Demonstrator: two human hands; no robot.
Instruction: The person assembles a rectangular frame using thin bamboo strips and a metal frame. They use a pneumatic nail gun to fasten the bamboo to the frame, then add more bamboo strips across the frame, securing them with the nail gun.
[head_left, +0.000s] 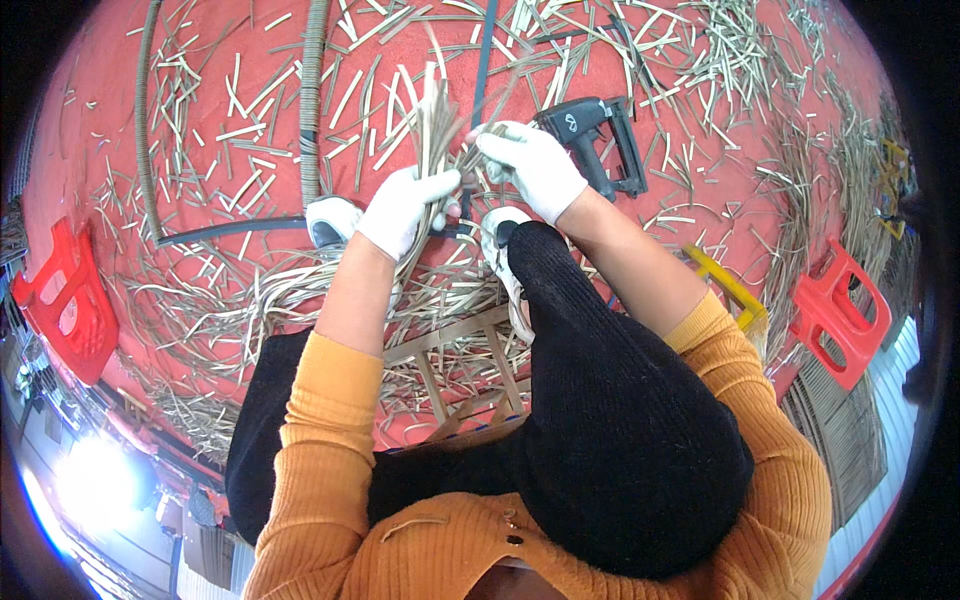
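Observation:
My left hand (398, 212), in a white glove, is closed round an upright bundle of pale wicker strips (432, 130), whose loose ends fan out above the fist and trail below it. My right hand (538, 168), gloved too, is beside it with thumb and fingers pinched on a few thin strips that blur with motion. Just beyond the right hand lies a black staple gun (592, 142) on the red floor. A dark frame (235, 228) with wicker-wrapped bars (311, 100) lies ahead of my hands, partly hidden by them and by my shoes.
Cut strips litter the red floor (230, 60), and a heap of long ones (300, 285) spreads by my feet. Red plastic stools (85, 315) (868, 300) stand at both sides. A yellow-handled tool (735, 290) is near my right forearm. Slatted wood (490, 350) shows between my legs.

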